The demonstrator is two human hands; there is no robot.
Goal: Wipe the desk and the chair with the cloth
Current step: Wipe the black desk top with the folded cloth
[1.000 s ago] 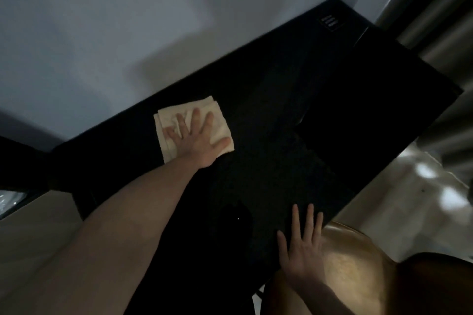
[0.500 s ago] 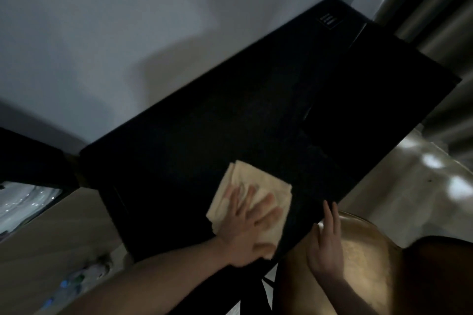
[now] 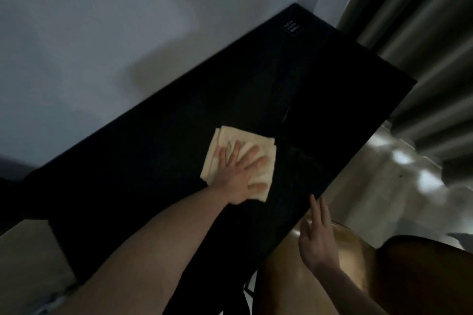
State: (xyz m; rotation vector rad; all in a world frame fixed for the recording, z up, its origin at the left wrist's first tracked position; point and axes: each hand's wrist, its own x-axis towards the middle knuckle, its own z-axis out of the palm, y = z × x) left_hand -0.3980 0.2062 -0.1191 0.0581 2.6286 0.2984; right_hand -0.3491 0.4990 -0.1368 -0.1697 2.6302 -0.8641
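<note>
As before, left hand (image 3: 239, 176) flat on cloth (image 3: 236, 144) — farther up desk (image 3: 163, 140).

The flat black desk (image 3: 158, 161) looks smooth and dull, with almost no shine. The folded cream cloth (image 3: 231, 140) looks soft and a bit fuzzy. The rounded golden-brown chair (image 3: 350, 250) looks smooth and shiny. The grey curtain (image 3: 422, 33) is cloth hanging in folds. The pale floor (image 3: 399, 181) is glossy.

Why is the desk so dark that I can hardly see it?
Head view: the room is dim, so the black desk shows almost no detail; the pale cloth under the left hand stands out; glare patches on the floor; edges slightly blurred.
</note>
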